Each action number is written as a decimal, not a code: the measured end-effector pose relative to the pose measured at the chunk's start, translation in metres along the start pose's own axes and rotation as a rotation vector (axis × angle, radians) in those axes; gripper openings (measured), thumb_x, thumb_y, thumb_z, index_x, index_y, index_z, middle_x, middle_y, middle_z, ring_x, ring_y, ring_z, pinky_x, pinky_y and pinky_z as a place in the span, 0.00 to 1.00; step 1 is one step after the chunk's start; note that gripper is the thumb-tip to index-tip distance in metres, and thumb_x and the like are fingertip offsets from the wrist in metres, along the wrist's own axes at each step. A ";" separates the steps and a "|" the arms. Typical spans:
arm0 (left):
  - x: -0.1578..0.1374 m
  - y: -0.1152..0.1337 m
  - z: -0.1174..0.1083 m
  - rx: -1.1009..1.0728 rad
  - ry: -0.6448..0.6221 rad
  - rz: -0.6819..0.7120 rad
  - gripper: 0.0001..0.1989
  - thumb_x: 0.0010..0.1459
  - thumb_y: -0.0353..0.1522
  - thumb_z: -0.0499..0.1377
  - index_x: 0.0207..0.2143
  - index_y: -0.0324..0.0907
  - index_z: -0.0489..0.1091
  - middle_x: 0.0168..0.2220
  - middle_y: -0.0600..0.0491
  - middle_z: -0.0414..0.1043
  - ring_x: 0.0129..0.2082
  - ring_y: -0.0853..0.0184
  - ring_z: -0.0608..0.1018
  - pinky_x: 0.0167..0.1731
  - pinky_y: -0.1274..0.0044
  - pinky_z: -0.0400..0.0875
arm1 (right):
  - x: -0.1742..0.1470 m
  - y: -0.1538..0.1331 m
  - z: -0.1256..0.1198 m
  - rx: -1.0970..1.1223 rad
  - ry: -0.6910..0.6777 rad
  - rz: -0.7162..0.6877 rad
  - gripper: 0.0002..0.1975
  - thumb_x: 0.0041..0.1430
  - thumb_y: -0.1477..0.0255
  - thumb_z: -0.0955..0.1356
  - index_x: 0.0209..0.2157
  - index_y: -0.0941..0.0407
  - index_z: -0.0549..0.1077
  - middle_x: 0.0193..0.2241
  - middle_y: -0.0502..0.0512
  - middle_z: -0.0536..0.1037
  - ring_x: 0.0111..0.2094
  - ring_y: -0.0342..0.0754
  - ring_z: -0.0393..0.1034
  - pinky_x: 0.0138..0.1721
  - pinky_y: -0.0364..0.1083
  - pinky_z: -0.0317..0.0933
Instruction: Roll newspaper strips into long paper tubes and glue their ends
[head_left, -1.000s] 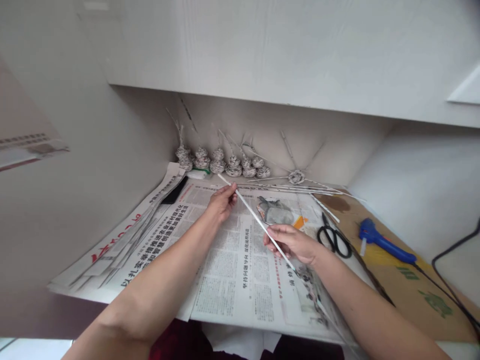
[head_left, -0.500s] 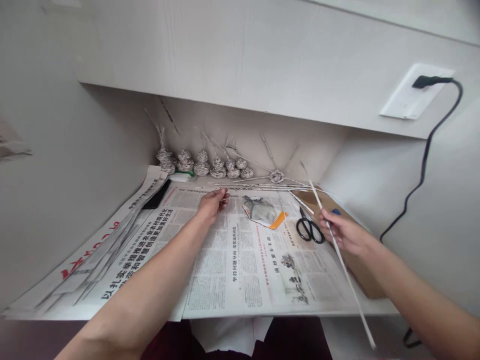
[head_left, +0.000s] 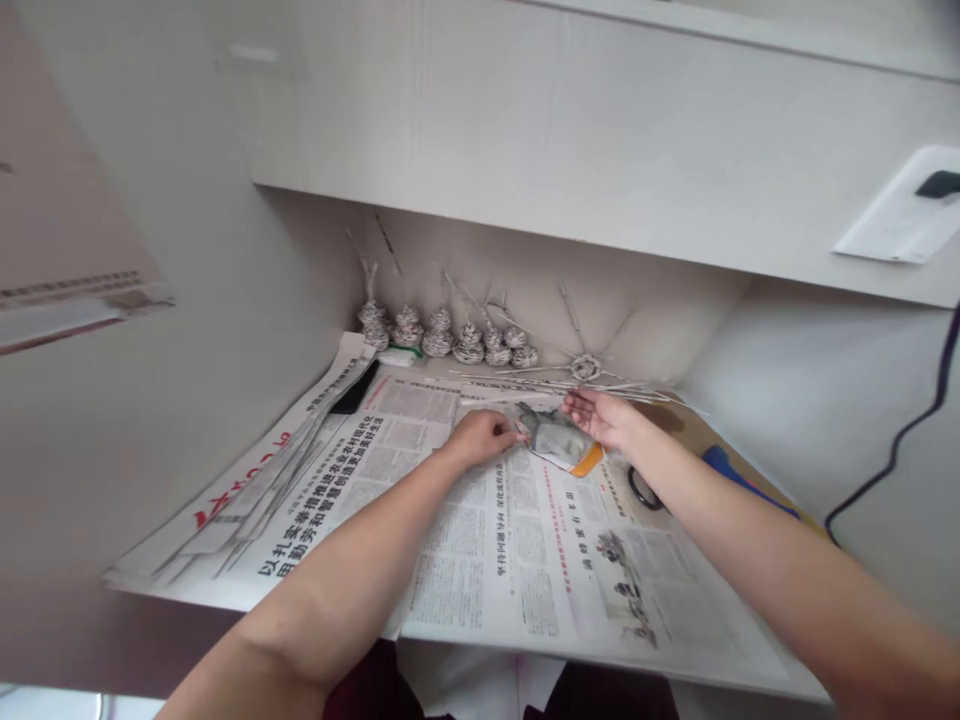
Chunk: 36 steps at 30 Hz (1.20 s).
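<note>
My left hand (head_left: 482, 437) is over the newspaper, at the left edge of a picture-printed paper piece (head_left: 553, 432) with an orange corner. Its thumb and forefinger are pinched together, and what lies between them is too small to make out. My right hand (head_left: 606, 418) hovers at the far right side of that piece, fingers loosely bent and apart, just in front of a bundle of thin rolled-paper sticks (head_left: 645, 392). Beneath my right forearm shows a black handle of the scissors (head_left: 643, 488); their blades are hidden.
Woven paper gourds (head_left: 469, 345) stand along the back wall, beside a round woven start (head_left: 586, 367) with spokes sticking out. Newspapers (head_left: 300, 470) are stacked at left with a dark flat object (head_left: 355, 388). Cardboard (head_left: 724, 440) and a blue item (head_left: 739, 480) lie right.
The right hand has let go of the long paper stick and moved inward to the paper piece. My left hand has come slightly nearer and right. The view has turned left.
</note>
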<state>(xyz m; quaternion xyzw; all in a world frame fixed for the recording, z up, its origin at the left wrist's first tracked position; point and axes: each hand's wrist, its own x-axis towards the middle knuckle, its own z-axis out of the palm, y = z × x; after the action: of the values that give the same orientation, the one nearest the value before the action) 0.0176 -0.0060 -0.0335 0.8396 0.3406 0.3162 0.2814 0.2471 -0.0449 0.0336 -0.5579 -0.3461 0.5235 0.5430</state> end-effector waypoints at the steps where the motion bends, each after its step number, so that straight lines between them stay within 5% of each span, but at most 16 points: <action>1: 0.000 0.000 0.000 0.011 -0.013 0.014 0.20 0.50 0.48 0.58 0.22 0.40 0.71 0.20 0.55 0.68 0.22 0.70 0.66 0.24 0.78 0.54 | 0.010 -0.006 0.006 -0.006 -0.006 0.034 0.08 0.63 0.71 0.62 0.30 0.58 0.68 0.22 0.57 0.76 0.25 0.46 0.74 0.20 0.41 0.66; 5: 0.000 -0.002 0.000 0.031 -0.060 0.048 0.17 0.51 0.46 0.58 0.25 0.41 0.72 0.23 0.54 0.71 0.23 0.69 0.68 0.24 0.78 0.55 | 0.031 -0.017 0.021 -0.026 -0.006 0.093 0.12 0.64 0.69 0.60 0.34 0.61 0.69 0.27 0.63 0.78 0.28 0.49 0.76 0.21 0.42 0.67; 10: 0.000 0.001 -0.001 0.058 -0.081 0.022 0.15 0.51 0.44 0.59 0.26 0.42 0.72 0.25 0.54 0.72 0.24 0.69 0.69 0.24 0.78 0.55 | 0.015 0.007 0.022 -0.074 0.045 0.037 0.07 0.60 0.73 0.64 0.33 0.61 0.72 0.24 0.60 0.77 0.22 0.46 0.72 0.18 0.41 0.64; 15: 0.001 0.004 -0.005 0.047 -0.096 -0.025 0.15 0.52 0.44 0.58 0.27 0.41 0.73 0.25 0.53 0.72 0.25 0.68 0.69 0.25 0.78 0.56 | -0.023 0.028 0.017 -0.068 0.158 -0.225 0.07 0.53 0.69 0.70 0.35 0.56 0.72 0.22 0.51 0.73 0.21 0.42 0.69 0.16 0.38 0.58; 18: 0.002 0.002 -0.006 0.032 -0.106 -0.019 0.16 0.54 0.44 0.56 0.25 0.41 0.72 0.23 0.53 0.71 0.24 0.68 0.68 0.24 0.78 0.56 | -0.044 0.042 0.019 -0.237 0.173 -0.454 0.14 0.51 0.59 0.70 0.34 0.55 0.73 0.21 0.50 0.71 0.18 0.42 0.65 0.16 0.40 0.55; 20: 0.002 0.000 -0.006 0.007 -0.093 -0.011 0.17 0.55 0.43 0.55 0.23 0.40 0.71 0.23 0.53 0.71 0.23 0.69 0.68 0.25 0.78 0.57 | -0.054 0.057 0.023 -0.392 0.131 -0.451 0.15 0.53 0.56 0.67 0.31 0.55 0.73 0.18 0.49 0.69 0.15 0.42 0.61 0.16 0.42 0.53; 26: 0.007 -0.010 -0.010 -0.112 0.121 -0.048 0.14 0.58 0.38 0.52 0.28 0.39 0.72 0.25 0.52 0.74 0.25 0.69 0.72 0.29 0.79 0.63 | -0.060 0.088 0.030 -0.646 0.033 -0.602 0.10 0.51 0.60 0.70 0.23 0.52 0.74 0.16 0.50 0.70 0.19 0.46 0.61 0.22 0.44 0.54; 33: 0.011 -0.027 -0.013 -0.301 0.348 -0.205 0.13 0.58 0.34 0.52 0.39 0.38 0.73 0.29 0.51 0.75 0.20 0.72 0.71 0.26 0.80 0.65 | -0.051 0.087 0.021 -0.737 -0.035 -0.666 0.10 0.53 0.62 0.68 0.23 0.51 0.72 0.16 0.49 0.68 0.19 0.46 0.57 0.23 0.45 0.49; 36: 0.009 -0.033 -0.015 -0.339 0.373 -0.236 0.13 0.54 0.37 0.57 0.35 0.37 0.74 0.24 0.52 0.73 0.21 0.71 0.72 0.26 0.80 0.66 | -0.049 0.088 0.021 -0.834 -0.027 -0.670 0.12 0.56 0.61 0.66 0.23 0.51 0.71 0.16 0.48 0.67 0.19 0.45 0.56 0.23 0.45 0.47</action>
<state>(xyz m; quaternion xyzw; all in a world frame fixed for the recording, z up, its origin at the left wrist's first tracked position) -0.0011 0.0242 -0.0437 0.6624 0.4240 0.4828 0.3852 0.2001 -0.1014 -0.0382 -0.5785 -0.6908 0.1468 0.4081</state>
